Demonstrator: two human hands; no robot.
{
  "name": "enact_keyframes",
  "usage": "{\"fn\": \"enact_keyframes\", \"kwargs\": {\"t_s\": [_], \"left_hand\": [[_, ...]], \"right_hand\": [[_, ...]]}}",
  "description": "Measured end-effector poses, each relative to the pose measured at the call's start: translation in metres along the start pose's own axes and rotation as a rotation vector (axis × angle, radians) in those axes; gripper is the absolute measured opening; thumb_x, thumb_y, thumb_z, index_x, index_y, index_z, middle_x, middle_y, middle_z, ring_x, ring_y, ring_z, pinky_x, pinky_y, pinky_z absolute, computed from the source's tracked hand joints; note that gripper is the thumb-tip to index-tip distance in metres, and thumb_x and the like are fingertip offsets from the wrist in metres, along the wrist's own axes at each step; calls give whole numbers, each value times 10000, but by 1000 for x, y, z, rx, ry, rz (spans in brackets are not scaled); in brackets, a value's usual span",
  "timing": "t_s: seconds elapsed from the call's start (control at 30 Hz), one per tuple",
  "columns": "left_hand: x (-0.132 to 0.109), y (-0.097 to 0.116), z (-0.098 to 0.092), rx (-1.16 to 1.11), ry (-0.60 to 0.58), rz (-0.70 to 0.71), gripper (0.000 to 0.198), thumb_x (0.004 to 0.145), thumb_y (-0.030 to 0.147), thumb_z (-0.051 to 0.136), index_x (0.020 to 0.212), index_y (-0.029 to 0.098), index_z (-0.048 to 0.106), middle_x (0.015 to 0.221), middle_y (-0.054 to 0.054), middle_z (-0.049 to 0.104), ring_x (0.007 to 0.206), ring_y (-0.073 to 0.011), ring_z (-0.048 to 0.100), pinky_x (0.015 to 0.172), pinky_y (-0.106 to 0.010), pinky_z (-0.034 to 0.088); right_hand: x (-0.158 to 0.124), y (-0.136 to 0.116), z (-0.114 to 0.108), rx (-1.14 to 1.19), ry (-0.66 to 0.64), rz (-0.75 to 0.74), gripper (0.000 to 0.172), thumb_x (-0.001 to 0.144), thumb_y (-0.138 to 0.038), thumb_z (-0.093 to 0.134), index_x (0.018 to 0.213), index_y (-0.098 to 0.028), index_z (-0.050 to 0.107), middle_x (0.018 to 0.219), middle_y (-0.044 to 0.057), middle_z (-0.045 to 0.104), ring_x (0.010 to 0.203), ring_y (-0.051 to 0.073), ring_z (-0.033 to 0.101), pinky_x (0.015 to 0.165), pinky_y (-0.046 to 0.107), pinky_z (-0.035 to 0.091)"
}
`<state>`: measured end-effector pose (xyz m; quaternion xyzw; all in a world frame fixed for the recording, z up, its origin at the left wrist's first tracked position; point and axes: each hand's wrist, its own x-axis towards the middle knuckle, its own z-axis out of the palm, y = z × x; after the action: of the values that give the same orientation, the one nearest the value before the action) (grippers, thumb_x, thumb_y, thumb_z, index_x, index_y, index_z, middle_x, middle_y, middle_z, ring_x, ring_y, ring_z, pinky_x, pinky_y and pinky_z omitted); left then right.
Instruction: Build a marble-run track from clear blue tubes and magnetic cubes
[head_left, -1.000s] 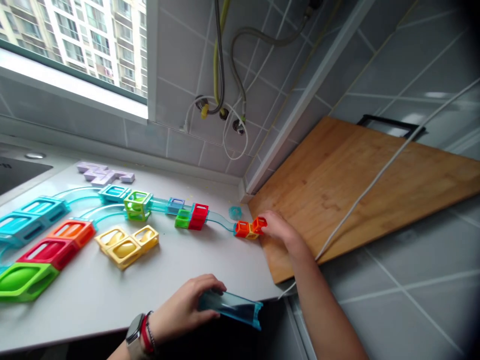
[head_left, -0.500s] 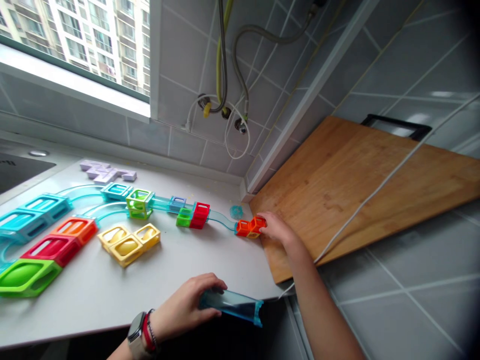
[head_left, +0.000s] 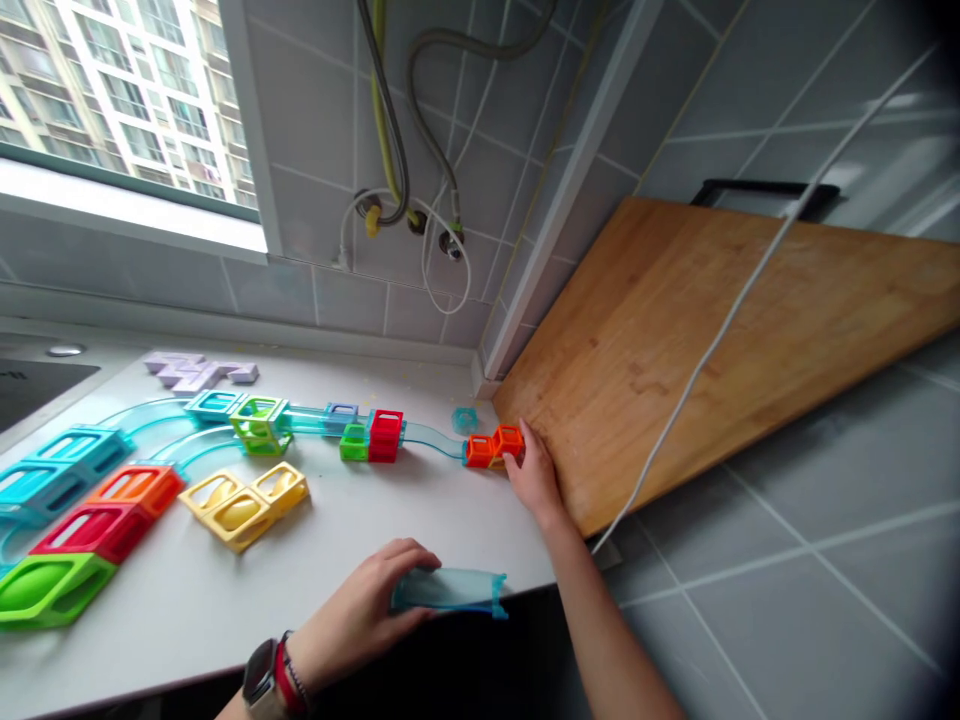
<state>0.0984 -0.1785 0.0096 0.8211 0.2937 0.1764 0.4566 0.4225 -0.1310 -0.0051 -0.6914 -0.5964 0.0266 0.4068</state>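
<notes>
Near the counter's front edge, my left hand (head_left: 371,598) is closed around one end of a translucent blue track piece (head_left: 469,590), its other end pointing right. My right hand (head_left: 535,472) grips the right side of an orange cube block (head_left: 508,440), with the thumb at its front; some fingers are hidden behind it. Against this block sits another orange block (head_left: 478,452). A wavy clear blue track (head_left: 435,440) links that block to a red block (head_left: 385,436), beside a small green block (head_left: 354,443).
Farther left, the track run continues through a green block (head_left: 259,425) and blue blocks (head_left: 64,465). Yellow blocks (head_left: 241,512) and lilac pieces (head_left: 195,374) lie on the white counter (head_left: 315,570). A wooden board (head_left: 720,340) leans at the right, a white cable (head_left: 697,370) crossing it.
The camera view has shifted. My left hand has brought the track piece slightly closer to the counter edge. My right hand stays at the orange block, its thumb now showing in front.
</notes>
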Motion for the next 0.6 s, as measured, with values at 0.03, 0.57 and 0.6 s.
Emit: {"fn": "enact_keyframes", "kwargs": {"t_s": [0.03,0.57,0.6], "left_hand": [[1,0,-2,44,8,5,317,870,320,695,1181,277,651,1198,-53,660,1095,-231,633,998,-356,501],[75,23,-56,528,195,182,591,870,426,712,1408,279,516,1389,-93,609,1255,-289,600,1076,-446,492],[97,30,-54,508,224,183,544,894,431,683,1389,267,529,1349,-92,639,1237,-279,614,1081,-437,486]], "right_hand": [[1,0,-2,3,-5,-8,683,847,-133,600,1514,-138,454,1510,180,519,1408,287,488,1186,469,400],[-2,-19,5,-14,15,-91,657,891,-60,456,1542,-143,414,1615,140,378,1519,246,316,1253,459,293],[1,-23,2,-38,-36,-117,670,888,-65,485,1546,-169,412,1615,127,383,1525,250,301,1252,466,292]]}}
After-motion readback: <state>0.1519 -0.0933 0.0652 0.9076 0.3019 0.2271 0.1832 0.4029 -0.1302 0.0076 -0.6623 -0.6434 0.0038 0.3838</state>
